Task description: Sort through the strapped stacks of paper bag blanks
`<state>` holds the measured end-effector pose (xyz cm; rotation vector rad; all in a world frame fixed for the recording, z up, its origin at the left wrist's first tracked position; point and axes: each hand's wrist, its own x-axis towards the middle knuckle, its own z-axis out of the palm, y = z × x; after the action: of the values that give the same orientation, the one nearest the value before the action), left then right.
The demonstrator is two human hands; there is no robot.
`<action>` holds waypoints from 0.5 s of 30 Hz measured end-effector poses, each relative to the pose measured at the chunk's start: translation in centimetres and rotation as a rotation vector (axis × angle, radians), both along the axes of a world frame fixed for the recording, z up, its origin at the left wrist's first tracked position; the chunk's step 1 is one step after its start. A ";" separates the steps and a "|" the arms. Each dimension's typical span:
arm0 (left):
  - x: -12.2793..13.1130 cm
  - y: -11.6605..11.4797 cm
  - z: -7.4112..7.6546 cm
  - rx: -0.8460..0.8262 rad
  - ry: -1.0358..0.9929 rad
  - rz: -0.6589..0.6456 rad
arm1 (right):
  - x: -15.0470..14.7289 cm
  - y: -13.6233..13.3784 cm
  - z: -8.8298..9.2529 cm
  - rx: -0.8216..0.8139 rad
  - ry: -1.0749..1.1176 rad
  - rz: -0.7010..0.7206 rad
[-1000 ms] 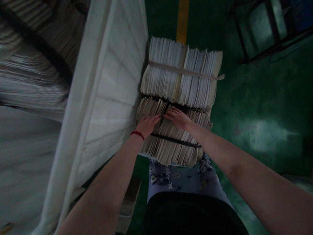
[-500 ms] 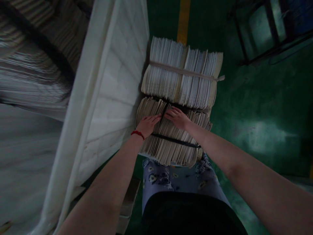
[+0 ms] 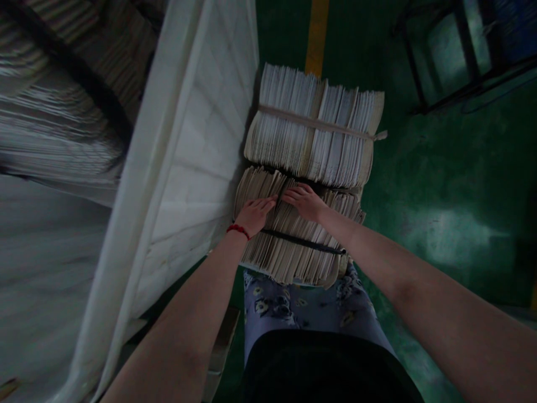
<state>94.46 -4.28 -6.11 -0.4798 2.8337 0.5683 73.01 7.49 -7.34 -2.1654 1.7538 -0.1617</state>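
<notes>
A bundle of brownish paper or card sheets (image 3: 289,260) stands on edge in front of my legs, with a black strap (image 3: 304,242) across it. My left hand (image 3: 255,215) lies on the sheets' upper edges, fingers stretched to the right, a red bracelet at its wrist. Opposite it, my right hand (image 3: 305,201) rests on the same bundle with its fingers extended to the left. Between the two sets of fingertips is a narrow dark gap in the sheets. Neither hand is closed around anything that I can see; some fingertip contact is hidden.
Beyond it stands a whiter bundle (image 3: 314,145) tied with a pale band (image 3: 316,122). A white plastic bin wall (image 3: 197,151) rises close on the left, with more strapped sheets (image 3: 59,106) inside. A dark metal frame (image 3: 440,84) stands on the green floor at upper right.
The dark gap between my fingertips looks narrower than before. Both hands keep nearly the same place on the bundle, and the view has shifted slightly.
</notes>
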 end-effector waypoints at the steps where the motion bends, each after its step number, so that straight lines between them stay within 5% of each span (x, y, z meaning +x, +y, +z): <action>1: 0.0 0.0 0.0 -0.005 0.001 0.005 | 0.0 0.0 0.0 -0.004 -0.007 -0.006; 15: 0.4 0.4 -0.5 0.008 0.042 0.025 | 0.1 0.4 -0.7 -0.034 -0.008 -0.025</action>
<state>94.90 -3.85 -6.64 -0.5090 2.8679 0.6011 73.08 7.87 -8.00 -2.1639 1.7869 -0.2079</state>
